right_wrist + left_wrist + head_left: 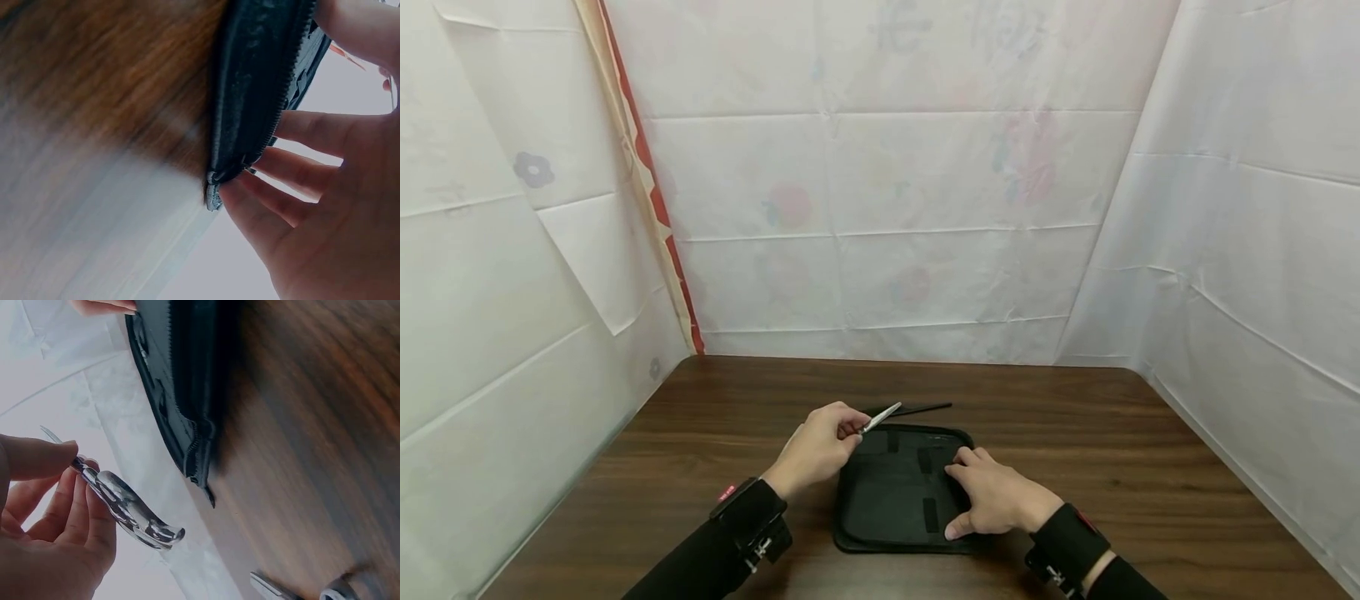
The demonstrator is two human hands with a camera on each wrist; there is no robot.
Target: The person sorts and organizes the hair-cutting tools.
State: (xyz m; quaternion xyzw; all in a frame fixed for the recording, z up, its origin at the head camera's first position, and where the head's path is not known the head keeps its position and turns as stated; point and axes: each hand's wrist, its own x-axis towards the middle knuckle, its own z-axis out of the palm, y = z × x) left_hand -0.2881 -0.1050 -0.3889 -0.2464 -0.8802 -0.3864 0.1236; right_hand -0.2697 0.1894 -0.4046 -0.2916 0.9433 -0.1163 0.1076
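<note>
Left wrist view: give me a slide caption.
Left grip pinches a shiny metal tool near a black zippered case on a wooden table.

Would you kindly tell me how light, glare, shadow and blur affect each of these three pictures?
Head: soft, fairly even light; left wrist: bright reflections on the metal tool, a dark shadow beside the case and blurred grain on the table; right wrist: pale haze over the table towards the lower left, with the backdrop nearly blown out to white.
</note>
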